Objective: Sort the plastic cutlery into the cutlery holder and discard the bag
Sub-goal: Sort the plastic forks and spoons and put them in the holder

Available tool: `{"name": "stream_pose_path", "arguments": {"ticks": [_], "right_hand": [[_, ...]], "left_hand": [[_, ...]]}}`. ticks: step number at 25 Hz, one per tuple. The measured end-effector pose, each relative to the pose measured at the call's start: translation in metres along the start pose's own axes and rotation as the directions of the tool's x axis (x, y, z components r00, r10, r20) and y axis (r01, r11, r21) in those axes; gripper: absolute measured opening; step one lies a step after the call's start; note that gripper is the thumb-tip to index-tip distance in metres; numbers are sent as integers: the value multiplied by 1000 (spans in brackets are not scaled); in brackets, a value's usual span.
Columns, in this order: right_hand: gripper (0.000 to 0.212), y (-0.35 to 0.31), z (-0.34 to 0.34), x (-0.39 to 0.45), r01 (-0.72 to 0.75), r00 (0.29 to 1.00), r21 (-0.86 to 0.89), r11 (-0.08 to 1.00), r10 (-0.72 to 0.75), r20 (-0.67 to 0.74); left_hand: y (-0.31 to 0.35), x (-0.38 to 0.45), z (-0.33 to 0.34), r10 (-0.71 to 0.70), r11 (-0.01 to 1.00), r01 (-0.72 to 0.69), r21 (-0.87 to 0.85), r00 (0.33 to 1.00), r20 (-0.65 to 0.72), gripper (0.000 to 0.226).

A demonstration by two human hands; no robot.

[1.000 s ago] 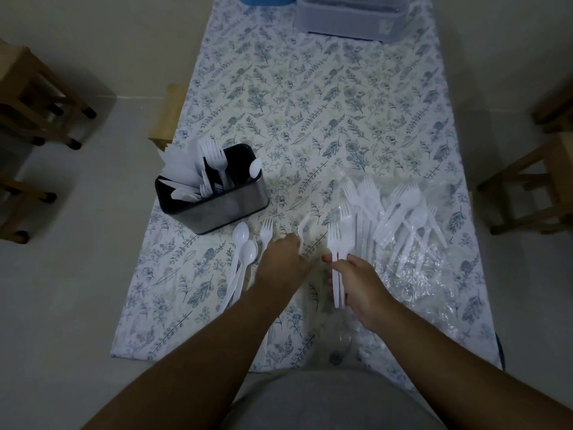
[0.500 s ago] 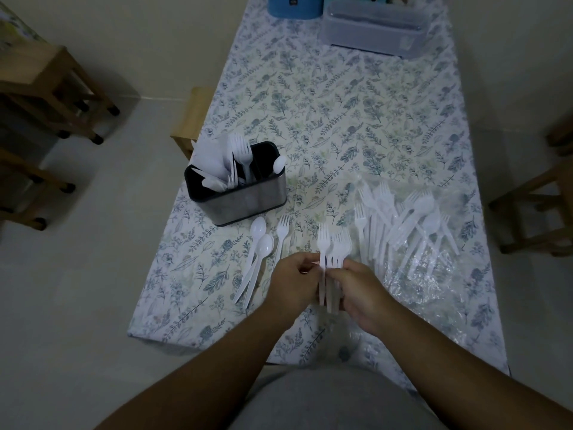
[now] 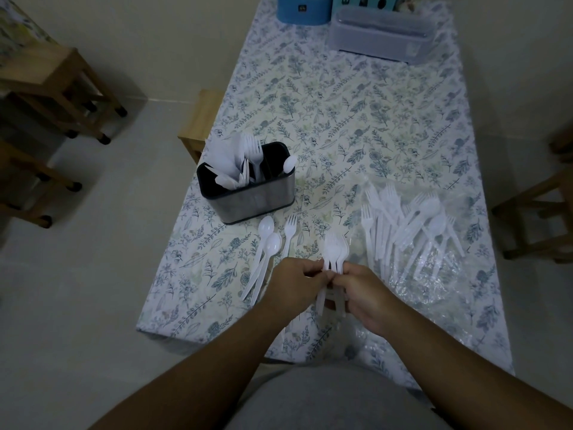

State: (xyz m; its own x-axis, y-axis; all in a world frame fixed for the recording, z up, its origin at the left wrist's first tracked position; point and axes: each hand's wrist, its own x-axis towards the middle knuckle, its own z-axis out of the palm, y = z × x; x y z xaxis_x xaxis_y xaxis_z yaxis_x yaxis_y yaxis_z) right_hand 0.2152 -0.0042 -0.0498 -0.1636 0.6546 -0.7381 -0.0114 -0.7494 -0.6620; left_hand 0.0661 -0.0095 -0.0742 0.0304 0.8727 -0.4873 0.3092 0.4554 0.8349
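Observation:
A small bunch of white plastic forks (image 3: 335, 249) is pinched between my left hand (image 3: 294, 282) and my right hand (image 3: 366, 291), tines pointing away from me. The dark cutlery holder (image 3: 248, 198) stands to the upper left with knives, forks and one spoon in its compartments. Two loose spoons (image 3: 269, 243) and one fork (image 3: 290, 228) lie on the cloth just left of my left hand. To the right, a heap of forks and spoons (image 3: 409, 225) rests on the clear plastic bag (image 3: 434, 268).
The floral tablecloth (image 3: 341, 103) covers a long table. A grey lidded container (image 3: 381, 35) and a blue box (image 3: 302, 9) stand at the far end. Wooden stools are on the left (image 3: 62, 88) and on the right (image 3: 542, 212).
My left hand joined the right on the forks, and the forks were gathered into one tight bunch. My view has shifted so the table sits further right.

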Motion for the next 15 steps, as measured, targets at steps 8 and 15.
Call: {"name": "stream_pose_path", "arguments": {"ticks": [8,15], "right_hand": [[7,6,4,11,-74,997,191,979,70,29],[25,-6,23,17,-6,1000,225,974,7,-6]], "left_hand": [[10,1,-14,200,923,-185,336,980,-11,14],[11,-7,-16,133,991,-131,32,987,-88,20]]}}
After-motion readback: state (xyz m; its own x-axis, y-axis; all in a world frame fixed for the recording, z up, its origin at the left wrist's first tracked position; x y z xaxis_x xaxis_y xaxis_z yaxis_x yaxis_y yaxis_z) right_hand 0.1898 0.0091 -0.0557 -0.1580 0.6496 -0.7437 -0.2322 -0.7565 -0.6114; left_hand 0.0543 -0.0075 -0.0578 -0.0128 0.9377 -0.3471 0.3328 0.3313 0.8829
